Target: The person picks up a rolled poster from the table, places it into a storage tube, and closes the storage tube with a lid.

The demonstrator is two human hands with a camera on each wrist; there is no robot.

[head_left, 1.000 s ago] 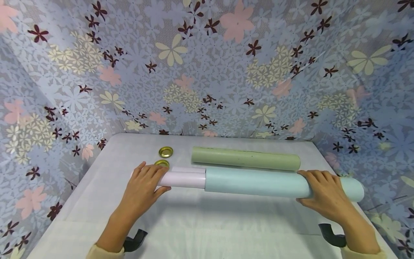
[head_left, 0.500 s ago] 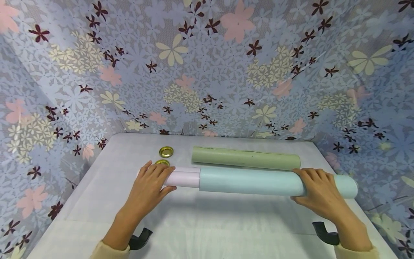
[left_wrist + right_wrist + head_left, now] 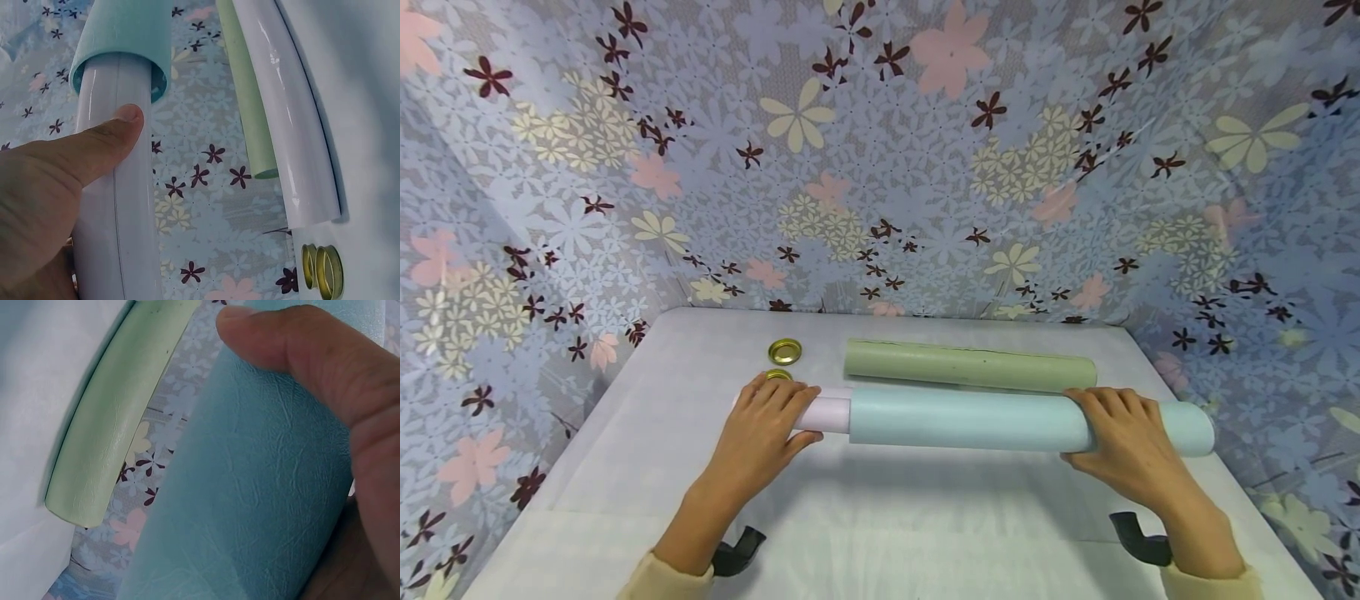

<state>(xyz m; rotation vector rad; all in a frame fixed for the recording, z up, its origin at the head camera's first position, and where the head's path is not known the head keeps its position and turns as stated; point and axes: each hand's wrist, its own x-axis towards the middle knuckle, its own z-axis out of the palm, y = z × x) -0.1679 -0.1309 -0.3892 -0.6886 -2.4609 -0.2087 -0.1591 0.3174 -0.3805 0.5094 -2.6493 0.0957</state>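
My left hand (image 3: 767, 425) grips a pale lilac tube (image 3: 829, 414), its thumb lying along the side in the left wrist view. One end of that tube sits inside the open end of a wider light blue tube (image 3: 970, 419). Around the blue tube, toward its right end, my right hand (image 3: 1123, 442) is wrapped; wrinkles show on the blue surface (image 3: 250, 481) in the right wrist view. Both tubes are held roughly level above the table. How far the lilac tube reaches inside is hidden.
A green tube (image 3: 970, 365) lies at the back of the white-covered table (image 3: 880, 533). Near it lies another pale lilac tube (image 3: 287, 112), mostly hidden in the head view. Two gold lids (image 3: 785, 352) rest at the back left. Floral cloth (image 3: 880, 167) hangs behind.
My left hand has moved right and my right hand left, bringing them closer together. The lilac tube has slid deeper into the blue tube, so less of it shows.
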